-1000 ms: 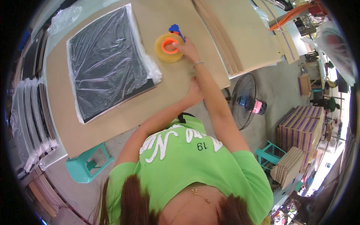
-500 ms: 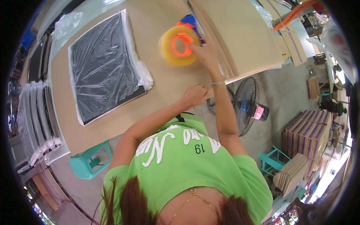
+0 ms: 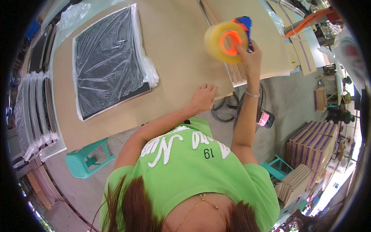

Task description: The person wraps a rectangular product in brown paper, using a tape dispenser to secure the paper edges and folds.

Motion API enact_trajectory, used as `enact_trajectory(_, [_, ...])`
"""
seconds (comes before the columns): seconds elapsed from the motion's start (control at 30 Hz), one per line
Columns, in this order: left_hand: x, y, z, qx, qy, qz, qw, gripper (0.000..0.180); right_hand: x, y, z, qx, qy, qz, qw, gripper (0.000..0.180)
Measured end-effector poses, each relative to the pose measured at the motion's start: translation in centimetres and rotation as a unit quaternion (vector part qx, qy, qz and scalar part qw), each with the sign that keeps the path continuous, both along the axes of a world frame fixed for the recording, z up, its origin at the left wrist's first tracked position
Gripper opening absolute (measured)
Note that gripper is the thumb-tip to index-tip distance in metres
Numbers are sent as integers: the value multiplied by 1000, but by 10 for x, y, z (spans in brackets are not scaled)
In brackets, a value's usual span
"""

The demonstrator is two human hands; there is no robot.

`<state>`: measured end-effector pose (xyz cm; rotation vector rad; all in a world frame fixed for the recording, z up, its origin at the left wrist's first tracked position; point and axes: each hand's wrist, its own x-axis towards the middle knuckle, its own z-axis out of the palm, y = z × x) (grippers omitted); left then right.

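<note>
While the right hand [image 3: 250, 58] grips a round glossy tape dispenser [image 3: 228, 41]

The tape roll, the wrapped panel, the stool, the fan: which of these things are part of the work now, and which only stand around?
In use:
- tape dispenser, held up by right hand
- brown table, under left hand
- plastic-wrapped dark panel

Standing around:
- teal stool
- floor fan
- stacked panels
</note>
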<state>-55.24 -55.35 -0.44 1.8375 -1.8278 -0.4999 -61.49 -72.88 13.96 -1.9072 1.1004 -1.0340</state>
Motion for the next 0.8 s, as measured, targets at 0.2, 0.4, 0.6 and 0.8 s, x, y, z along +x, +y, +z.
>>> enact_trajectory(0.2, [7,-4,9,-2,-27,-11,1000,48,34,-2,-27,-15,26,18,999,52])
enact_trajectory(0.4, [2,-4,-4,-15,-46,-25,999,47,-21,-87,-18,-86,139,-86,983,50])
enact_trajectory(0.6, [-1,-18,-17,7,-27,-50,998,47,-79,-139,-40,-194,249,-198,928,50])
enact_trajectory(0.8, [22,6,-14,-56,49,-5,997,50,-68,-5,-44,26,206,-20,978,47])
